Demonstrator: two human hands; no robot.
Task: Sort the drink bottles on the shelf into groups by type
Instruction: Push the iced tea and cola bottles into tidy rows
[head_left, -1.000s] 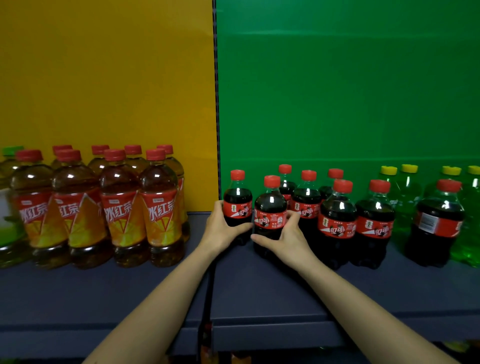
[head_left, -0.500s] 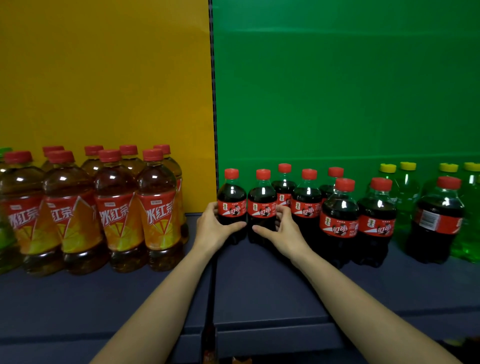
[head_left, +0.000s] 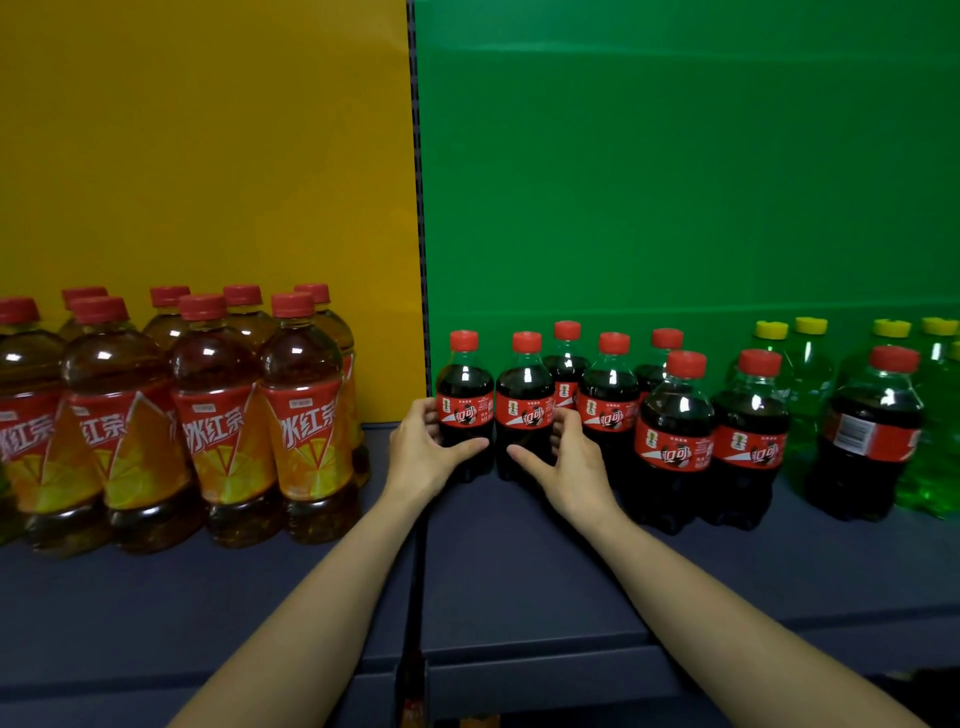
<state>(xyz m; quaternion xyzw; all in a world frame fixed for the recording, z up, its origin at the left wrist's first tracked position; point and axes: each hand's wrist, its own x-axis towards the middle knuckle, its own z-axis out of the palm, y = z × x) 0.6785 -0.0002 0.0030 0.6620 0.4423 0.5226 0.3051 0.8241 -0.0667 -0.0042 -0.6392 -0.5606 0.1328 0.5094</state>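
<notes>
Left hand (head_left: 423, 452) is gripping the first cola bottle (head_left: 464, 384), with the thumb lying across the front below the red label and the fingers curling round the bottle's left side. Right hand (head_left: 571, 467) is gripping the second cola bottle (head_left: 524, 387), with the thumb pointing across its lower front and the fingers wrapping its right side. Both bottles are standing upright on the shelf (head_left: 519, 582), side by side between the two hands, near the green back panel (head_left: 675, 156).

Just right of the right hand, the remaining cola bottles (head_left: 675, 415) are standing in a loose cluster, some behind and some further forward. Further right, one cola bottle with its barcode showing (head_left: 872, 431) is standing in front of the green soda bottles (head_left: 810, 384), which are carrying yellow caps. Left of the left hand, apart from it, the iced tea bottles (head_left: 218, 405) are standing grouped before the yellow back panel (head_left: 208, 156). Both forearms are reaching in over the shelf's front edge.
</notes>
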